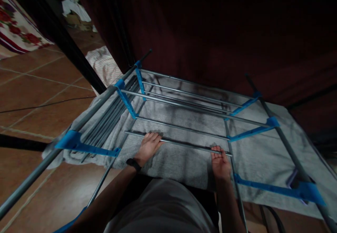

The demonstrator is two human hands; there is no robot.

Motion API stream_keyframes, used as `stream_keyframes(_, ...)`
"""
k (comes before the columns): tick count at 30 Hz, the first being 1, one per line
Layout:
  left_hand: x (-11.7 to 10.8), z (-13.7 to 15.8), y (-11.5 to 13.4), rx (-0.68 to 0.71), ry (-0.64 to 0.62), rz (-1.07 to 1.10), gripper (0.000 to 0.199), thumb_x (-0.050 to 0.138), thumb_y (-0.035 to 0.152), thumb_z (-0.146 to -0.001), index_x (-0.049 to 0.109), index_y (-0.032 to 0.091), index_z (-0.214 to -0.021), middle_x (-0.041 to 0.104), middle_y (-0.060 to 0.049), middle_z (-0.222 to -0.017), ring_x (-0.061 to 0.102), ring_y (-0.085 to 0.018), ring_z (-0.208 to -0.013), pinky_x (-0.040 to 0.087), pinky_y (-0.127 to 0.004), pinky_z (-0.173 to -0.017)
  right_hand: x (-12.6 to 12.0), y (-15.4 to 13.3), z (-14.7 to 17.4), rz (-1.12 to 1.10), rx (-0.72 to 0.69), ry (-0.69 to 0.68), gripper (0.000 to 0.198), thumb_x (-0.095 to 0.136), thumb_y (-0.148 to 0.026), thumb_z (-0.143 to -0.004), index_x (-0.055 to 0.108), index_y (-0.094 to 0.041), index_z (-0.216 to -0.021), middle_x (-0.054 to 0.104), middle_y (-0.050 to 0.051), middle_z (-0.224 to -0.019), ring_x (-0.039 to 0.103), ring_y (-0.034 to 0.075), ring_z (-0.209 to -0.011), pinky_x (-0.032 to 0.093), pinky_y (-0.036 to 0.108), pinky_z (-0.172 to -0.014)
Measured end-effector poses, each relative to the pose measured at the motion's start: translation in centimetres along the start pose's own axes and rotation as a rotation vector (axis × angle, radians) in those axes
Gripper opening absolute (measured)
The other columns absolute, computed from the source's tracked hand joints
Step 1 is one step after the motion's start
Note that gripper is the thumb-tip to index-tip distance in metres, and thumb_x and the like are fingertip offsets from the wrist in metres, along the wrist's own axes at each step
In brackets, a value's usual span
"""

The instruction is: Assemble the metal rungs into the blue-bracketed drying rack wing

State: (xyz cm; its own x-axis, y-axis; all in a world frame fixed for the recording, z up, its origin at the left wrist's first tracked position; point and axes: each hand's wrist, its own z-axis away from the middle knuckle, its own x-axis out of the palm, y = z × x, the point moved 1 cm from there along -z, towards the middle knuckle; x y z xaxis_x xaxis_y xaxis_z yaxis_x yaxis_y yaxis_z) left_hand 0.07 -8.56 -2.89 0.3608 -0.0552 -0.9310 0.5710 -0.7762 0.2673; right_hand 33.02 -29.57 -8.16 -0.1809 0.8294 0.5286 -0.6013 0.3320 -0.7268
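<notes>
A thin metal rod [186, 144] runs crosswise in front of me, between the two sides of a grey tube rack frame [285, 145] with blue plastic brackets. My left hand [149, 146], with a dark band on the wrist, is closed over the rod near its left end. Palm up, my right hand [220, 162] curls its fingers around the rod close to the right end. Just beyond it, a similar rod [181, 128] spans two of the blue brackets [127, 101]. Other crossbars sit farther back in the frame.
Several loose grey tubes [107, 120] lie side by side on the grey blanket [181, 162] at left. A dark red curtain [210, 32] hangs behind. A dark post [65, 46] stands at left, and a black cable [47, 104] crosses the tiled floor [23, 85].
</notes>
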Motion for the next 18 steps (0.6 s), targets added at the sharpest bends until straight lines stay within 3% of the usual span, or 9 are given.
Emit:
stream_keyframes(6,-0.11,-0.26,-0.24,0.018,0.010,-0.044,0.035,0.041,0.043,-0.107,0.068,0.021,-0.103,0.070,-0.009,-0.095,0.062,-0.027,-0.095,0.046,-0.042,-0.089,0.10,0.37,-0.15,0.016,-0.023,-0.004,0.024,0.081,-0.039,-0.079,0.068,-0.024,-0.092,0.075,0.001,-0.105,0.071,0.017,-0.109,0.048,0.046,-0.117)
stream_keyframes(18,-0.19,-0.11,-0.61,0.041,0.030,-0.004,0.030,0.042,0.035,-0.105,0.069,0.022,-0.106,0.072,-0.010,-0.096,0.065,-0.028,-0.095,0.047,-0.045,-0.089,0.64,0.45,0.15,-0.008,-0.047,-0.009,0.025,0.082,-0.042,-0.082,0.068,-0.022,-0.089,0.075,0.000,-0.094,0.072,0.015,-0.094,0.053,0.045,-0.110)
